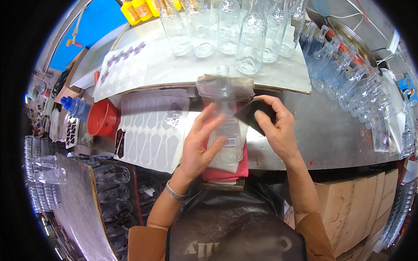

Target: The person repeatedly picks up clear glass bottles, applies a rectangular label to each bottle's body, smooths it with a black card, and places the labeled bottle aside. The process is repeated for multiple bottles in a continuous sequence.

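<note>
A clear glass bottle [230, 154] lies in front of me, its neck pointing away and propped on a cloth-wrapped rest [246, 85]. A label with small print and a barcode shows on its side. Pink cloth [241, 167] and pale paper lie under it. My left hand [198, 150] hovers at the bottle's left side, fingers spread and partly blurred; contact with the glass is unclear. To the right of the bottle, my right hand [278, 128] pinches a flat, dark, squeegee-like piece [256, 114] between thumb and fingers, one corner toward the bottle.
Printed transfer sheets [150, 130] lie left of the bottle, beside a red bucket [103, 117]. Clear bottles [249, 61] stand on the paper-covered raised shelf [161, 71]. More bottles [344, 89] crowd the right of the metal table [305, 143]; cardboard boxes [348, 204] stand below.
</note>
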Tool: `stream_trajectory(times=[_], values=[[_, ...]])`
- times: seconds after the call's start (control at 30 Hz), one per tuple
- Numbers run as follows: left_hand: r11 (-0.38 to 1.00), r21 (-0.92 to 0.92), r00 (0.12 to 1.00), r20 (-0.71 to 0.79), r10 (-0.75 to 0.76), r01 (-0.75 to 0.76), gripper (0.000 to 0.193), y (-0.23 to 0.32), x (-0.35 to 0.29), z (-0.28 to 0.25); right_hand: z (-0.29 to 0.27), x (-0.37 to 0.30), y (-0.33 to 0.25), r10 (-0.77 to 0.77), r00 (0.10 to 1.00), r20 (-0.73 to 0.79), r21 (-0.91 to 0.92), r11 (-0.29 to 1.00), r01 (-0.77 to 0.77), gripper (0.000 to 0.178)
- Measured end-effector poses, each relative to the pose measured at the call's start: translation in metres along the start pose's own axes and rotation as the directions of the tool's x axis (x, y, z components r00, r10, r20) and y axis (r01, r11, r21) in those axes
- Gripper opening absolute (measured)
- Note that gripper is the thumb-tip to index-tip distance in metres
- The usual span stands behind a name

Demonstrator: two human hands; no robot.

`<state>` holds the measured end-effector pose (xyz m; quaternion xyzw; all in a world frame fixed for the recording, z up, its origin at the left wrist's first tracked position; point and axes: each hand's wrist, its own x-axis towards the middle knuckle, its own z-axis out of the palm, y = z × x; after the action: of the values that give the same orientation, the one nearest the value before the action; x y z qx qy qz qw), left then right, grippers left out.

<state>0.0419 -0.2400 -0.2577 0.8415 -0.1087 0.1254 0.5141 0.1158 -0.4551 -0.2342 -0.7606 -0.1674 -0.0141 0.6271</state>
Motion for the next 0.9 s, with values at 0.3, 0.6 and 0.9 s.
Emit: stream_trajectory(times=[0.3, 0.6, 0.9], values=[[0.998, -0.059, 0.999, 0.039, -0.006, 0.008, 0.082, -0.004, -0.007, -0.009, 0.006, 0.009, -0.029, -0.593, 0.786, 0.176, -0.301, 0.728, 0.616, 0.035], [0.997, -0.052, 0.998, -0.025, -0.053, 0.052, 0.103, -0.007, -0.046, 0.003, 0.019, -0.016, -0.048, -0.589, 0.705, 0.395, -0.423, 0.564, 0.709, 0.031], [0.998, -0.050, 0.982, -0.182, -0.047, 0.039, 0.106, 0.003, -0.045, 0.017, 0.045, 0.053, -0.065, -0.417, 0.819, 0.395, -0.593, 0.565, 0.573, 0.009]])
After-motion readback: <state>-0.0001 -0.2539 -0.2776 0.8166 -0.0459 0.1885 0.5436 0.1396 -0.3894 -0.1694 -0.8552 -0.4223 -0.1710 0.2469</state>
